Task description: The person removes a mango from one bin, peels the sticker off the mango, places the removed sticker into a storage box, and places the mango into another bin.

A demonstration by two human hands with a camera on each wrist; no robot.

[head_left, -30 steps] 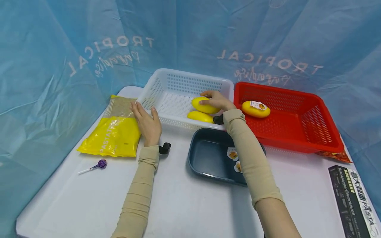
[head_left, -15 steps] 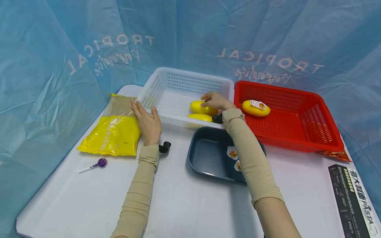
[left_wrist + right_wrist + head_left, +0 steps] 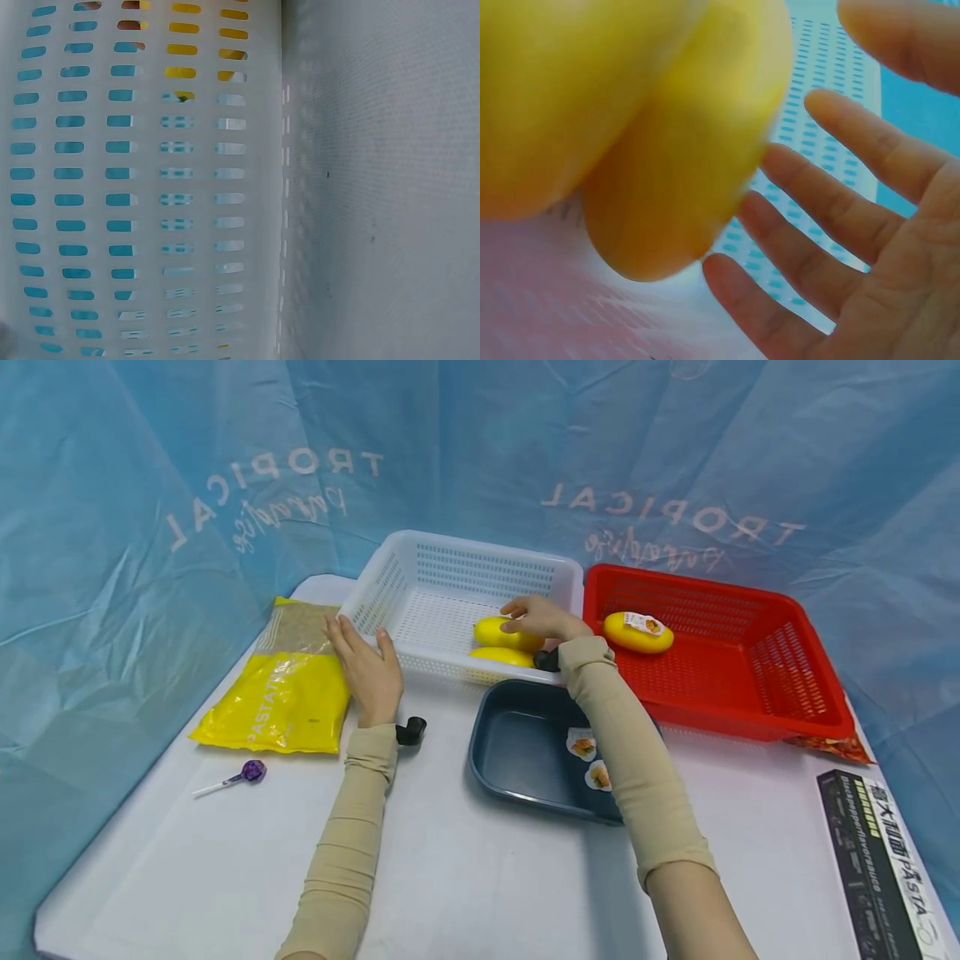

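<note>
In the head view, two smooth yellow mango-like fruits lie side by side at the right end of the white basket: a rear fruit (image 3: 491, 631) and a front fruit (image 3: 501, 656). My right hand (image 3: 543, 617) is over the rear one with fingers spread. The right wrist view shows the fingertips of that hand (image 3: 885, 247) right at the side of a fruit (image 3: 682, 157), with the thumb lifted away from it. My left hand (image 3: 373, 675) rests with straight fingers against the front left corner of the white basket (image 3: 420, 662).
A red basket (image 3: 750, 722) holding a labelled yellow fruit (image 3: 637, 632) stands at right. In front sits a dark blue tray (image 3: 517, 752) with two stickers. A yellow pasta bag (image 3: 281, 702) and a lollipop (image 3: 253, 771) lie left, a black box (image 3: 862, 852) far right.
The rear fruit has come down and a little left in the white basket. My right hand's fingers have loosened from it. My left hand keeps its place at the basket.
</note>
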